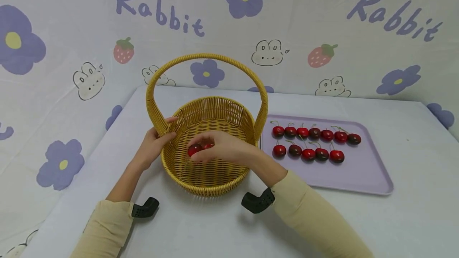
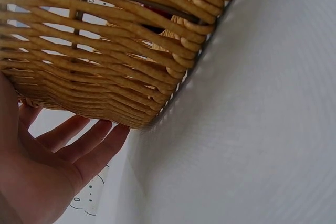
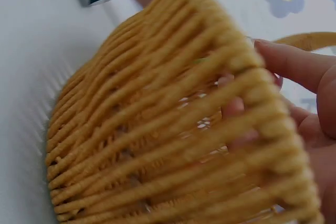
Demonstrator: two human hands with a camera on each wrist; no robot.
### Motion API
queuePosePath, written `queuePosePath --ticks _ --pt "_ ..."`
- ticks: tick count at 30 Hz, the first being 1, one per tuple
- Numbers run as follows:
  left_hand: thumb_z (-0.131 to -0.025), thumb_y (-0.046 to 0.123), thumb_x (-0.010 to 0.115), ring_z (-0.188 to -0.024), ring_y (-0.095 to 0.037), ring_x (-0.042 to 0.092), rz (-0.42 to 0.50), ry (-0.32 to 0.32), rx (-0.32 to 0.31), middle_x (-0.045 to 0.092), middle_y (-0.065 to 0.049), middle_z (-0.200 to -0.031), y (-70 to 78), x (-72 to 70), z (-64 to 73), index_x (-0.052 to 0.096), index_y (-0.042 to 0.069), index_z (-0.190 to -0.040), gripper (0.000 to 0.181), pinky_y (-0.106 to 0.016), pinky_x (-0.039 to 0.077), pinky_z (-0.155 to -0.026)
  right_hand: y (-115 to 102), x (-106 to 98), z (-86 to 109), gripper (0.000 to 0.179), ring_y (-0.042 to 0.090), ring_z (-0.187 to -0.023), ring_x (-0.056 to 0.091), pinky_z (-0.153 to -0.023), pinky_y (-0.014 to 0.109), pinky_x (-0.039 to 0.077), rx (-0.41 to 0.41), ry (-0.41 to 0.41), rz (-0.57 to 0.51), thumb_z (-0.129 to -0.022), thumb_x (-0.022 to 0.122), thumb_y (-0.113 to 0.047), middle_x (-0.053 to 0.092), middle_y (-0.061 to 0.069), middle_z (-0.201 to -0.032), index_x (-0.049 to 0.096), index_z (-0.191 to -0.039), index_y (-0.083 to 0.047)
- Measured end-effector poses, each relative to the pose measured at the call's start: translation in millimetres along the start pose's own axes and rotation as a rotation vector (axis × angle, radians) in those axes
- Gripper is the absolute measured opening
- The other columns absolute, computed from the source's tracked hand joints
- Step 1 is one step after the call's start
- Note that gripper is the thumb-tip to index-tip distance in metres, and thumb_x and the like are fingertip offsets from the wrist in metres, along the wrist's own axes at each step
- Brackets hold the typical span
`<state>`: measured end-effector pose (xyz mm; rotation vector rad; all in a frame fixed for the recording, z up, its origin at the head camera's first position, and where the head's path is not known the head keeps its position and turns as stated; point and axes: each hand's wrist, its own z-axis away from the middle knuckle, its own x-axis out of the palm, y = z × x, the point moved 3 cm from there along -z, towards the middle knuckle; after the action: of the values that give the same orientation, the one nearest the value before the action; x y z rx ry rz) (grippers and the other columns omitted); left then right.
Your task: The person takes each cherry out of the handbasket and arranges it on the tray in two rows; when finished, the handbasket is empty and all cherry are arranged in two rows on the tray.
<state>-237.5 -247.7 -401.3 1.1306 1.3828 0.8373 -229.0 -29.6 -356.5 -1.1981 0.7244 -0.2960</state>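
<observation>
A yellow wicker basket point(image 1: 204, 190) with a tall arched handle stands on the table. At the base of its handle, my left hand point(image 1: 152, 146) grips the left side, thumb at the rim. From the left wrist view, the fingers point(image 2: 105, 145) of that hand reach along the outside of the weave. My right hand point(image 1: 226, 146) is over the basket's inside and holds a dark red cherry point(image 1: 195, 150) between thumb and fingers. Another red cherry point(image 1: 208, 146) shows just behind it, partly covered by the hand. In the right wrist view, the basket wall point(image 3: 157, 103) hides much of that hand.
To the right of the basket lies a pale purple tray point(image 1: 358, 174). On it, several stemmed cherries point(image 1: 308, 155) sit in two rows. A white cloth point(image 1: 229, 39) with flowers, rabbits and lettering hangs behind the white table point(image 1: 423, 150).
</observation>
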Motion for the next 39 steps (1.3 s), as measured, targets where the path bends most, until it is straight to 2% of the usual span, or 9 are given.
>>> queuePosePath --ticks 7,12,15,19,26,29,33,36,39 --pt "-0.097 0.011 0.050 -0.124 -0.032 0.043 0.012 -0.005 0.001 0.043 -0.022 -0.140 -0.7 2.3 0.1 0.041 0.008 -0.144 0.047 -0.049 0.034 -0.100 -0.4 -11.9 22.1 0.034 0.021 -0.105 0.054 -0.089 0.037 0.047 -0.084 0.026 -0.033 -0.087 0.071 -0.020 0.061 0.003 -0.112 0.062 -0.120 -0.015" --pt "-0.098 0.011 0.050 -0.124 -0.033 0.043 0.012 -0.014 0.014 0.043 -0.021 -0.141 -0.6 3.2 -0.3 0.040 0.007 -0.144 0.048 -0.048 0.034 -0.099 -3.2 -18.0 40.1 0.035 0.023 -0.103 0.056 -0.088 0.037 0.048 -0.153 0.000 -0.067 -0.089 0.069 -0.013 0.061 0.005 -0.113 0.062 -0.123 -0.012" --pt "-0.098 0.011 0.050 -0.124 -0.033 0.042 0.017 -0.016 0.021 0.042 -0.021 -0.141 0.0 3.2 -0.4 0.040 0.007 -0.144 0.047 -0.049 0.033 -0.100 -7.8 -21.0 48.5 0.035 0.026 -0.102 0.059 -0.088 0.036 0.049 -0.197 -0.023 -0.121 -0.088 0.068 -0.006 0.062 0.010 -0.113 0.059 -0.122 -0.004" --pt "-0.098 0.011 0.049 -0.126 -0.033 0.041 0.024 -0.021 0.017 0.041 -0.021 -0.142 0.8 3.4 0.1 0.040 0.007 -0.145 0.048 -0.049 0.032 -0.101 -14.9 -28.9 61.3 0.033 0.029 -0.097 0.061 -0.086 0.037 0.050 -0.223 -0.003 -0.165 -0.087 0.068 -0.001 0.061 0.015 -0.111 0.056 -0.117 -0.001" --pt "-0.098 0.012 0.050 -0.125 -0.032 0.042 0.024 -0.015 0.012 0.042 -0.020 -0.141 1.5 1.7 0.8 0.040 0.008 -0.145 0.048 -0.048 0.032 -0.101 -27.5 -58.5 98.3 0.041 0.030 -0.103 0.058 -0.085 0.035 0.049 -0.295 0.142 -0.148 -0.089 0.067 -0.007 0.061 0.016 -0.116 0.053 -0.127 -0.003" --pt "-0.098 0.012 0.050 -0.126 -0.032 0.041 0.021 -0.018 0.014 0.041 -0.020 -0.142 1.9 1.3 0.9 0.040 0.008 -0.145 0.048 -0.049 0.032 -0.102 -29.5 -73.0 114.4 0.035 0.031 -0.099 0.058 -0.082 0.033 0.050 -0.338 0.244 -0.151 -0.089 0.065 -0.005 0.062 0.017 -0.115 0.056 -0.123 -0.002" --pt "-0.098 0.012 0.050 -0.127 -0.033 0.040 0.020 -0.021 0.019 0.040 -0.020 -0.143 2.2 1.8 0.9 0.039 0.007 -0.145 0.048 -0.048 0.031 -0.102 -27.2 -91.5 129.8 0.027 0.029 -0.096 0.060 -0.080 0.029 0.051 -0.361 0.389 -0.139 -0.091 0.062 -0.004 0.063 0.015 -0.112 0.057 -0.117 -0.009" --pt "-0.099 0.011 0.049 -0.127 -0.033 0.040 0.021 -0.021 0.020 0.040 -0.020 -0.143 2.6 2.1 1.1 0.039 0.006 -0.145 0.048 -0.047 0.031 -0.102 -24.1 -103.3 137.6 0.024 0.027 -0.097 0.061 -0.086 0.030 0.050 -0.370 0.472 -0.144 -0.093 0.059 -0.005 0.062 0.013 -0.111 0.057 -0.116 -0.011" --pt "-0.099 0.011 0.049 -0.127 -0.033 0.040 0.020 -0.022 0.018 0.040 -0.021 -0.143 3.4 2.9 1.0 0.038 0.006 -0.145 0.048 -0.047 0.031 -0.102 -20.0 -113.9 144.3 0.025 0.025 -0.097 0.062 -0.088 0.028 0.048 -0.377 0.537 -0.195 -0.094 0.059 -0.007 0.059 0.014 -0.114 0.057 -0.118 -0.010"
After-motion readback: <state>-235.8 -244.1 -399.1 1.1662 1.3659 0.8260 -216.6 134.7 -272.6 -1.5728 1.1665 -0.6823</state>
